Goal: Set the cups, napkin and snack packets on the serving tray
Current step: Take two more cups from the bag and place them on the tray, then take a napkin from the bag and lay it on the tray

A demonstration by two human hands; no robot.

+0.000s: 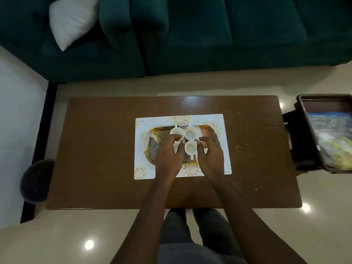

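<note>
Brown wooden table [95, 159], glossy, glare near its 12 o'clock edge. White placemat [146, 162] with gold floral print lies flat at centre, long side left-right. Serving tray [152, 141] sits on the mat. Scattered crumbs [242, 145] on bare wood at 3 o'clock of the mat
</note>
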